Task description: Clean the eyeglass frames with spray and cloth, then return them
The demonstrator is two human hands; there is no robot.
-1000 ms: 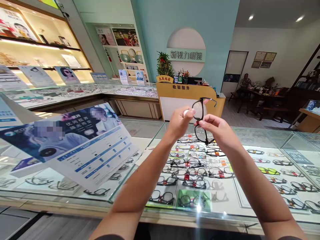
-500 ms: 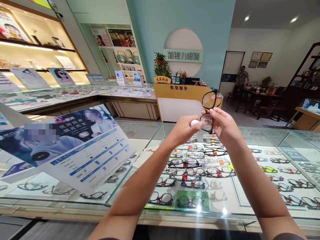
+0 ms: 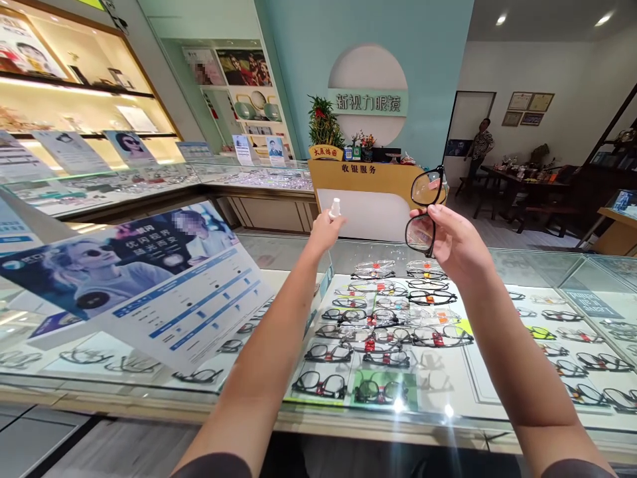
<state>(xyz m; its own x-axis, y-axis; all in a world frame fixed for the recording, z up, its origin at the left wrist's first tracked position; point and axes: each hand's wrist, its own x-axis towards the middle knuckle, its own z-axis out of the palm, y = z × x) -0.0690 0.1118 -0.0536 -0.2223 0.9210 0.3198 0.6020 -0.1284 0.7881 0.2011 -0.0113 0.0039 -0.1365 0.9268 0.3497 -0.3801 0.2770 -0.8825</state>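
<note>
Over the far part of the glass display case [image 3: 318, 406], my right hand [image 3: 456, 234] grips a pair of black-framed glasses [image 3: 421, 234] near the bridge. The frame is turned on its side, one lens above the other, and a small pinkish mark shows on the upper lens. Further left, my left hand [image 3: 324, 234] is closed around a small white bottle [image 3: 336, 206] with a narrow nozzle-like top pointing up. The bottle and the glasses are apart. Most of the bottle's body is hidden by my fingers.
Rows of eyeglasses [image 3: 371, 338] lie inside the case below my arms. A printed stand-up card [image 3: 199, 305] rises at the left on the glass. Beyond are a yellow counter [image 3: 378, 174], a plant [image 3: 326, 125] and a person [image 3: 480, 147] standing at the back right.
My left hand has moved left, away from the glasses, with the white bottle now upright. My right hand still holds the glasses, slightly further right. The person at the back now stands more upright.
</note>
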